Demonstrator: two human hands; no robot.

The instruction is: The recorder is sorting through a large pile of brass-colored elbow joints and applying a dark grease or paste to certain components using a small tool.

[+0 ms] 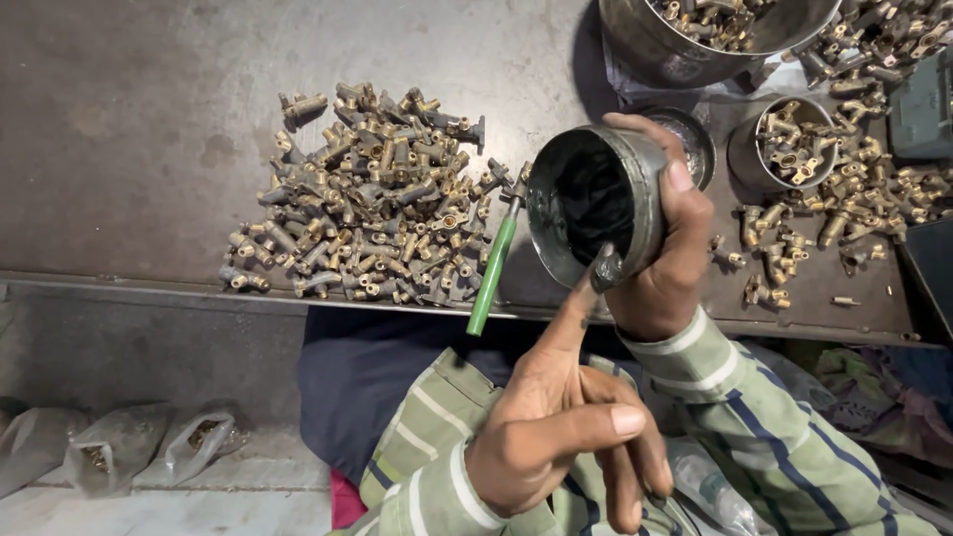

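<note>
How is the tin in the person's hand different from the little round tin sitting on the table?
The held tin is tipped on its side in the right hand and coated with black grease inside; the small tin stands upright on the table, full of brass fittings. The left hand's greasy forefinger touches the held tin's rim; nothing touches the small one. Both are round, grey metal.

tin point(635, 189): dull grey metal, its inside coated black, held in the right hand point(667, 260)
fingertip of the left hand point(559, 422): smeared dark grey
sleeves point(784, 437): pale green, striped in white and navy
tool handle point(492, 277) beside the tin: bright green
fittings point(372, 203) beyond the left hand: brass yellow mixed with grey
bench top point(149, 149): mottled grey-brown
</note>
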